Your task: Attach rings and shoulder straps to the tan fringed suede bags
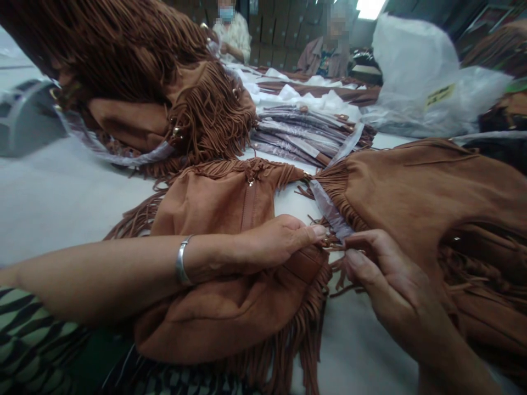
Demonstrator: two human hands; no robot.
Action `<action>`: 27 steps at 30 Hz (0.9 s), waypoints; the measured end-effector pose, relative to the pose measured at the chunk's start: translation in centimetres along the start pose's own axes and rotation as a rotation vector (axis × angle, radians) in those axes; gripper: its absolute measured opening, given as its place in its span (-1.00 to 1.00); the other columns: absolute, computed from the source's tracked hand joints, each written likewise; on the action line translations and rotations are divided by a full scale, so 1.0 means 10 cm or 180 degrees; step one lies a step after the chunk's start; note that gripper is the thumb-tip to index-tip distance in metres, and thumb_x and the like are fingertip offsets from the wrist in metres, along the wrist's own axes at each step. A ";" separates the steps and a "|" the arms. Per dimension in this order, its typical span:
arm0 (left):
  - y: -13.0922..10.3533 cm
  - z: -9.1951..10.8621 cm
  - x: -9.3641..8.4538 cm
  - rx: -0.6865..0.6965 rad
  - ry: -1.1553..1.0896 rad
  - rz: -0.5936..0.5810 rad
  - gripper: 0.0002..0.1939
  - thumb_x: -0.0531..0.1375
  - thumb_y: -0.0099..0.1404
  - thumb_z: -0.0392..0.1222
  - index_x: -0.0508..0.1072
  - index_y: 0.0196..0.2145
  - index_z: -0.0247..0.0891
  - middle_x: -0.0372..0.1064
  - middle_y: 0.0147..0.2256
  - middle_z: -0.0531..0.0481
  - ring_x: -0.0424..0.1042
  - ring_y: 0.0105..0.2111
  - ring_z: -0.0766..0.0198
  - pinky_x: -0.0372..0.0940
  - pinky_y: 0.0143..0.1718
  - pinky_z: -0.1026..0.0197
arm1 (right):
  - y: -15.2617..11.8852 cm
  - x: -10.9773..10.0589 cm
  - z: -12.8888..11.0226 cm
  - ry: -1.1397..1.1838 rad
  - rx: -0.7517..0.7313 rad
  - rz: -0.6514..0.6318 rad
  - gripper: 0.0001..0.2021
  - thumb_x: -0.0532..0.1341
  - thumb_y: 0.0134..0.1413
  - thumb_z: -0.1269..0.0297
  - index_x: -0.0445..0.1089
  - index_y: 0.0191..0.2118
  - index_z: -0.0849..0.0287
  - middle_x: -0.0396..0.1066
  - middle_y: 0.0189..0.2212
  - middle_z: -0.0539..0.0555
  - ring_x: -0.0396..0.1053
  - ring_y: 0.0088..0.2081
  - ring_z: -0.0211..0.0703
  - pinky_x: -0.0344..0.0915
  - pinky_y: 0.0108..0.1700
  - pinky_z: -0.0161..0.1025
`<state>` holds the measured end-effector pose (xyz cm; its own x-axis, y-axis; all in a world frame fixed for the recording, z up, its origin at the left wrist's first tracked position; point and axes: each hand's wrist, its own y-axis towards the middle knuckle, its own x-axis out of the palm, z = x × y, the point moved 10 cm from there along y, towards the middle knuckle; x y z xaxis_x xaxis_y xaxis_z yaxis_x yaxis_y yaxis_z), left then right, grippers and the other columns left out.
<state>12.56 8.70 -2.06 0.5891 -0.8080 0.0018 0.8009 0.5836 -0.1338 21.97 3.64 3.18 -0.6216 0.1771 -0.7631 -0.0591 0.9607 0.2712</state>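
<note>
A brown suede handbag (230,312) with long fringe lies before me, its zipper (250,203) facing up. My left hand (275,241) reaches across it, thumb and fingers closed on the bag's edge beside a small metal fitting. Close by on the right, my right hand (382,274) is pinched shut; what sits in its fingertips is too small to make out. A thin brown strip (336,248) shows between the two hands. The bag's strap (329,208), wrapped in clear plastic, comes down to the fingertips from a gold-coloured fitting (307,175).
More fringed brown bags lie at the left (135,120) and right. Plastic-wrapped straps (300,131) are piled behind, with a clear plastic bag (415,71) at the back right. Two people, one in a light top (236,35), are across the white table (102,192).
</note>
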 end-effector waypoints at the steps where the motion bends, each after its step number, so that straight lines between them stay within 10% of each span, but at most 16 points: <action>1: 0.00 0.02 0.00 0.0026 0.0095 0.0006 -0.62 -0.04 0.33 -0.03 0.29 -0.51 -0.33 0.20 -0.48 0.04 0.15 -0.44 0.36 0.18 -0.32 0.29 | 0.00 0.02 -0.01 -0.0039 -0.0030 -0.0023 -0.84 0.06 0.24 0.20 0.31 -0.24 0.13 0.38 -0.55 -0.06 0.36 -0.57 -0.28 0.27 -0.55 -0.38; 16: 0.02 -0.08 0.00 -0.0313 0.0416 0.0030 -0.58 0.00 0.26 0.12 0.18 -0.56 -0.27 -0.07 -0.60 0.14 -0.08 -0.58 0.43 -0.02 -0.56 0.32 | 0.03 -0.13 0.03 0.0043 0.0034 0.0387 -0.87 0.23 0.10 0.23 0.38 -0.23 0.11 0.49 -0.49 -0.03 0.45 -0.53 -0.26 0.32 -0.54 -0.43; 27: 0.08 -0.06 -0.05 -0.0273 0.0545 0.0182 -0.63 0.04 0.21 0.02 0.38 -0.52 -0.35 0.20 -0.56 0.04 0.17 -0.49 0.36 0.17 -0.44 0.34 | 0.06 -0.17 -0.28 -0.0717 -0.0925 0.0439 -0.82 0.16 0.18 0.21 0.48 -0.18 0.10 0.56 -0.36 0.01 0.51 -0.42 -0.21 0.43 -0.35 -0.36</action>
<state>12.87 9.50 -2.79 0.6006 -0.7799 -0.1759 0.7503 0.6258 -0.2129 20.81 3.29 6.24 -0.4538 0.3738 -0.8089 -0.2258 0.8299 0.5102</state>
